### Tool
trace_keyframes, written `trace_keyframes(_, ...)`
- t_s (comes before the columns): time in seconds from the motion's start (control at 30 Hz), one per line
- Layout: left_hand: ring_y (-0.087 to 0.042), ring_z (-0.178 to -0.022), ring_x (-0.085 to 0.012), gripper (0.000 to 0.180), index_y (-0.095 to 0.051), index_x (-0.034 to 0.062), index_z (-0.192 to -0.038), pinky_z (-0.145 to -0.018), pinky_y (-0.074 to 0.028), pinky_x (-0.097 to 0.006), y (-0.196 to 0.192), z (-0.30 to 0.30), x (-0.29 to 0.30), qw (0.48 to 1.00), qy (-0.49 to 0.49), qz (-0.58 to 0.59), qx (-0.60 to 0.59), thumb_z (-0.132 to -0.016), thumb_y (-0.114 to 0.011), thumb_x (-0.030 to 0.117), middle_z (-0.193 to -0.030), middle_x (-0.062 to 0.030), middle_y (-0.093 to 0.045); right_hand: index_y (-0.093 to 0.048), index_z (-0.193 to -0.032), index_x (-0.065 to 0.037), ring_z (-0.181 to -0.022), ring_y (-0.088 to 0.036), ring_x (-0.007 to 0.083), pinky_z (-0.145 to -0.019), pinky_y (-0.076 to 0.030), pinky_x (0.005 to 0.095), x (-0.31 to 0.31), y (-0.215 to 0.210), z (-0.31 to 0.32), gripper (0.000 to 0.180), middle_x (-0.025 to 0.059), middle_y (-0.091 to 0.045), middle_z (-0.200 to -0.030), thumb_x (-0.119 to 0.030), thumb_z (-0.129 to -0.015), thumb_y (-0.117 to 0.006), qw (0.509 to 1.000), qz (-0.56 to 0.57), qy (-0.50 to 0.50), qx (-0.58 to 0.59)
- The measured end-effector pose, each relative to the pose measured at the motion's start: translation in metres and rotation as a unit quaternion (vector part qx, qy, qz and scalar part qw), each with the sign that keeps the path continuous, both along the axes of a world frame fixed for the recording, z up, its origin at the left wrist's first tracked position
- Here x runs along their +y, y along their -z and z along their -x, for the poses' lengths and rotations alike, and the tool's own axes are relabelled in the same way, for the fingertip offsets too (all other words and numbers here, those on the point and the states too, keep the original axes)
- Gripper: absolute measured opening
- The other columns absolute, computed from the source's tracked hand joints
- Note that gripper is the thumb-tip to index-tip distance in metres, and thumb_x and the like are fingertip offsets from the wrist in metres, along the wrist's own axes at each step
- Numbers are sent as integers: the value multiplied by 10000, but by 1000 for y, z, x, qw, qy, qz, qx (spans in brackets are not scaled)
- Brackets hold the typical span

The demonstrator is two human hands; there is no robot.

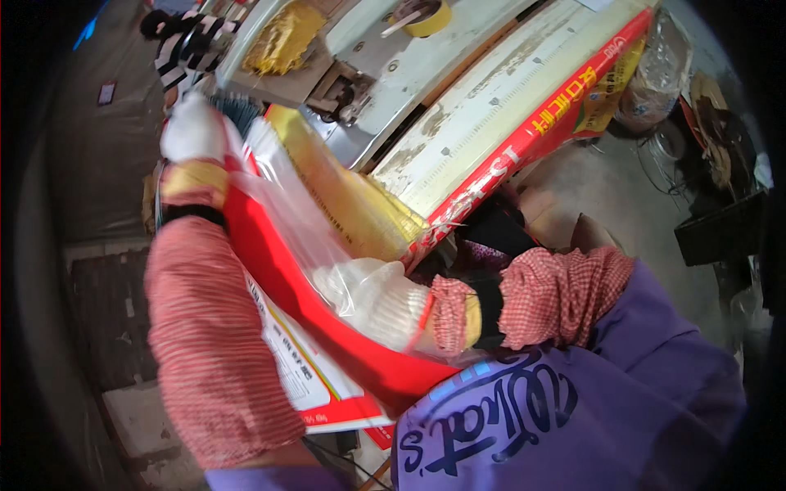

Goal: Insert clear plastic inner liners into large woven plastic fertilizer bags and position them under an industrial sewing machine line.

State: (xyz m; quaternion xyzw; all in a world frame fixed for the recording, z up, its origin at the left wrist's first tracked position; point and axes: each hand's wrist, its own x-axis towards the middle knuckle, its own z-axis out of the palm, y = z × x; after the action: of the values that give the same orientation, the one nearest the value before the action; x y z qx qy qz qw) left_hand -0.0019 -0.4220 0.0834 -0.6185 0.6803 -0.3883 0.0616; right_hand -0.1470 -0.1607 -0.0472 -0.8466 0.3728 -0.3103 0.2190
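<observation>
A red and white printed sack (pixel 286 270) with a clear plastic liner (pixel 291 192) stretches between my hands. My left hand (pixel 195 135), in a white glove and blurred, is closed at the sack's far upper end. Lower and to the right, my right hand (pixel 372 303) wears a white knit glove. Clear film lies partly over its fingers, which look curled on the liner. Just beyond the liner, a yellow printed sack (pixel 352 196) lies against the table edge. Red checked sleeve covers are on both my forearms.
A worn pale worktable (pixel 483 106) with a red printed front strip (pixel 524 135) runs across the far side. On it are a tape roll (pixel 427 18) and crumpled yellow wrapping (pixel 285 37). A person in stripes (pixel 192 49) is at far left. A plastic-wrapped bundle (pixel 655 78) stands right.
</observation>
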Motion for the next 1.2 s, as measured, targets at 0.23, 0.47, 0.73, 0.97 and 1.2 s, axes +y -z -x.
trace_keyframes(0.23, -549, -787, -276, 69, -577, 130, -717, -752, -423, -417, 113, -57, 41, 961, 248, -12, -125, -744, -527, 170, -716, -66, -581, -598, -998, -106, -779, -625, 301, -677, -485, 350, 7, 4, 141, 213, 152, -633, -835, -234, -836, -547, 899, -339, -86, -262)
trace_keyframes(0.47, -543, -697, -293, 131, -562, 63, -652, -600, -438, -348, 107, -36, 39, 912, 377, -57, 152, -592, -644, -20, -722, -91, -565, -594, -1062, -34, -828, -562, 122, -746, -452, 248, 12, 32, 151, 261, 53, -622, -930, -107, -814, -563, 660, -641, 53, -389)
trace_keyframes(0.73, -561, -737, -306, 51, -610, 78, -655, -625, -448, -361, 92, -8, 47, 933, 264, -83, 231, -617, -643, 82, -763, -96, -591, -637, -915, -84, -596, -609, 291, -551, -497, 345, 1, 1, 164, 163, 132, -604, -667, -152, -782, -571, 981, -178, 67, 35)
trace_keyframes(0.97, -592, -769, -304, 234, -637, 97, -1028, -715, -452, -358, 77, -28, 76, 920, 344, -169, 75, -817, -536, 84, -929, -181, -610, -626, -746, -86, -588, -615, 279, -507, -490, 381, 4, -12, 165, 115, 97, -620, -665, -175, -697, -572, 956, -227, 63, 175)
trace_keyframes(1.2, -590, -701, -273, 174, -652, 72, -892, -627, -441, -336, 86, -22, 48, 946, 148, -170, 235, -847, -522, 178, -716, -110, -615, -626, -805, -137, -542, -614, 245, -456, -468, 387, 0, 0, 155, 184, 48, -600, -582, -286, -782, -521, 953, -166, 65, 247)
